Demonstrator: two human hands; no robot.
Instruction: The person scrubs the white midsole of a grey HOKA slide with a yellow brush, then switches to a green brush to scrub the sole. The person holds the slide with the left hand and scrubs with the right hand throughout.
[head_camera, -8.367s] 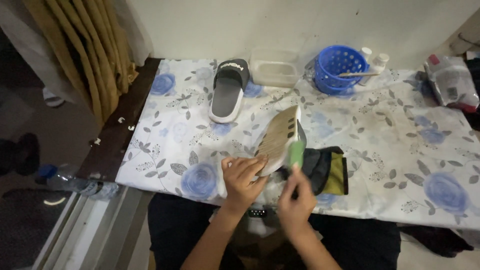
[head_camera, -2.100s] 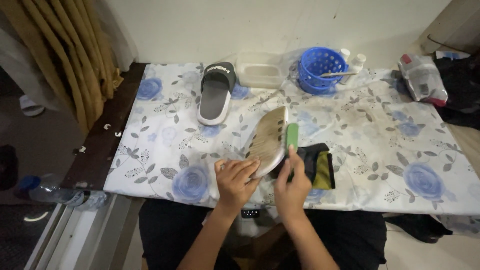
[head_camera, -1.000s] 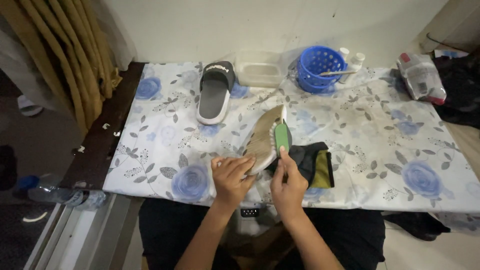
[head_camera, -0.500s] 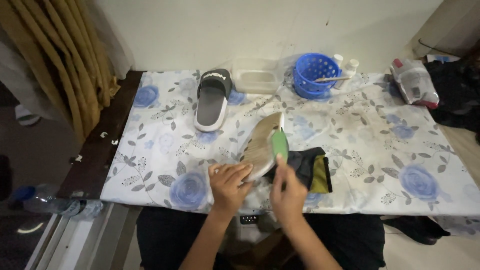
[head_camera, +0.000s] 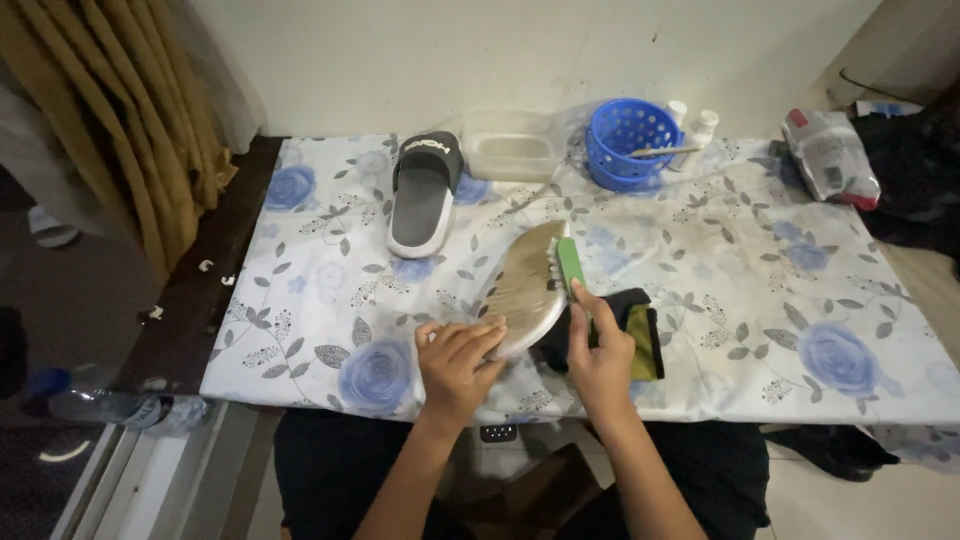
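My left hand (head_camera: 455, 358) holds the heel end of a slide sandal (head_camera: 528, 287) turned on its side, its dirty tan sole facing left. My right hand (head_camera: 600, 352) grips a green-handled brush (head_camera: 568, 265) whose white bristles press against the sandal's upper edge. A dark cloth with a yellow-green edge (head_camera: 640, 325) lies under my right hand. The matching black-and-white sandal (head_camera: 424, 194) rests sole-down farther back on the flowered tablecloth (head_camera: 760, 270).
At the back stand a clear plastic tub (head_camera: 512, 158), a blue basket (head_camera: 625, 156) with a stick in it and small white bottles (head_camera: 702, 126). A white-and-red pouch (head_camera: 832, 158) lies far right. Curtains (head_camera: 120, 120) hang at left; a dark ledge (head_camera: 205, 290) borders the table.
The brush has slid back and forth along the sandal's edge, from further right to close against the sole. My left hand has kept its hold on the sandal.
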